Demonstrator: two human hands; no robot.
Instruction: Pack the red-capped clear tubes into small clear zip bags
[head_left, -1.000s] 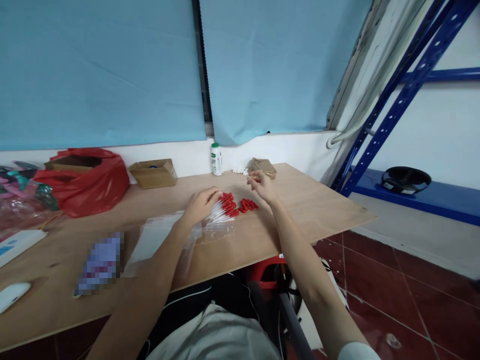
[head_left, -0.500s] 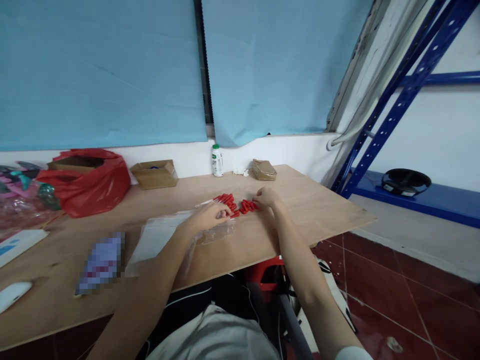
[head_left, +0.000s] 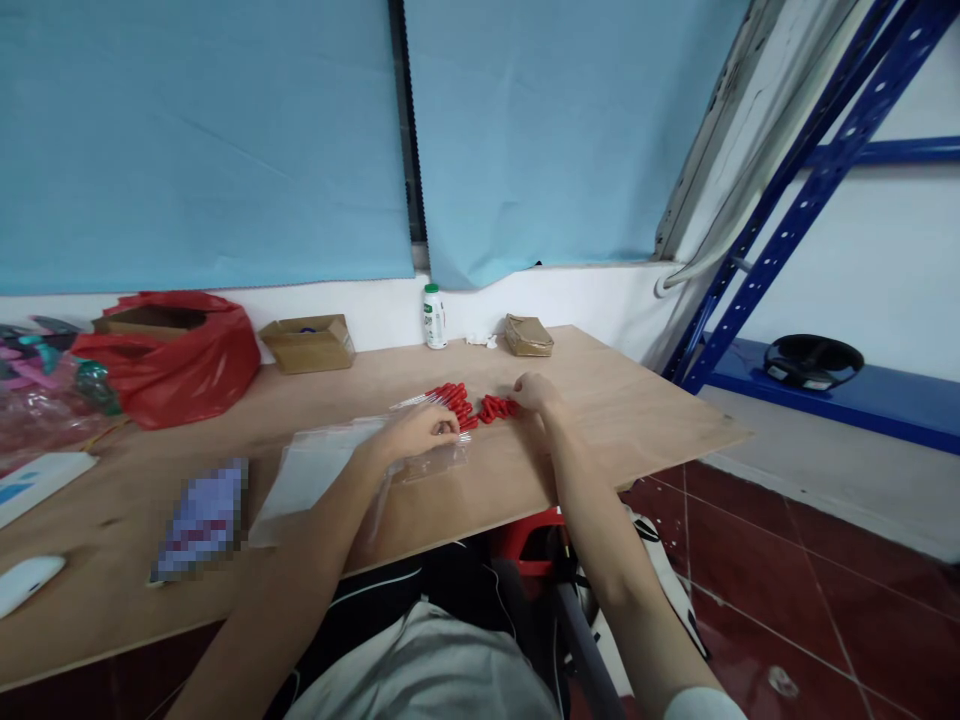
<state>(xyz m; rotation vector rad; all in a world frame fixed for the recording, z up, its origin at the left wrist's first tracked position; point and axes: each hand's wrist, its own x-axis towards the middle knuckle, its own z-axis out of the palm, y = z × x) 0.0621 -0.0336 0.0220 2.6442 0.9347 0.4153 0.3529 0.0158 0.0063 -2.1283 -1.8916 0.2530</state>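
My left hand (head_left: pixel 420 430) rests with curled fingers over the clear plastic bags (head_left: pixel 322 465), beside a heap of small red pieces (head_left: pixel 454 397). Thin shiny shafts stick out from some of these pieces; their exact kind is too small to tell. At the heap's right side, my right hand (head_left: pixel 534 390) has its fingers drawn together against a smaller red cluster (head_left: pixel 495 408). Whatever either hand pinches is hidden by the fingers. The bags lie flat and overlap, partly under my left forearm.
Along the wall stand a red plastic bag (head_left: pixel 187 370) around a carton, an open cardboard box (head_left: pixel 311 350), a white bottle (head_left: pixel 433 320) and a brown package (head_left: pixel 528 337). A blurred-out purple item (head_left: pixel 202 520) lies left. Blue shelving (head_left: pixel 900 400) rises at right.
Both hands stay almost in place beside the red pieces, with only small finger movements. The whole view has shifted very slightly.
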